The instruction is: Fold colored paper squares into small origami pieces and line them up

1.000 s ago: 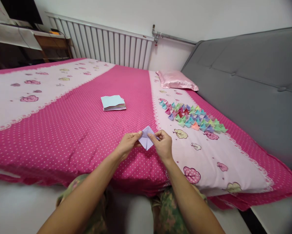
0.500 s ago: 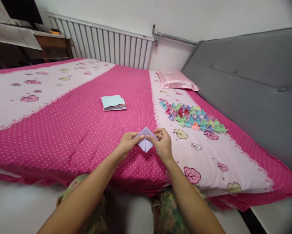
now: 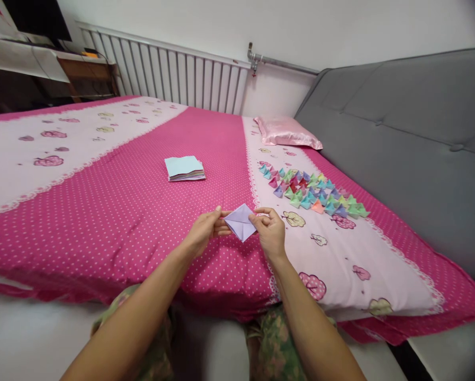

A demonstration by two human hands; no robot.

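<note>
A lavender square of origami paper (image 3: 242,224), folded into a diamond with crease lines on its face, is held above the near part of the pink bedspread. My right hand (image 3: 271,230) pinches its right corner, thumb on top and fingers behind. At the opposite corner, my left hand (image 3: 206,228) has its thumb raised off the paper and its fingers stretched out. Those fingertips reach the left corner; whether they touch it from behind I cannot tell.
Beyond my hands lies a stack of square paper (image 3: 185,167), pale blue on top. To the right, many small folded paper pieces (image 3: 311,193) in mixed colours stand in rows. Farther back are a pink pillow (image 3: 288,132), a grey headboard (image 3: 404,127) and a radiator (image 3: 169,66).
The lavender paper has turned, and its crease lines now run differently. My left thumb has come off it and the left fingers have straightened. My right hand keeps its pinch.
</note>
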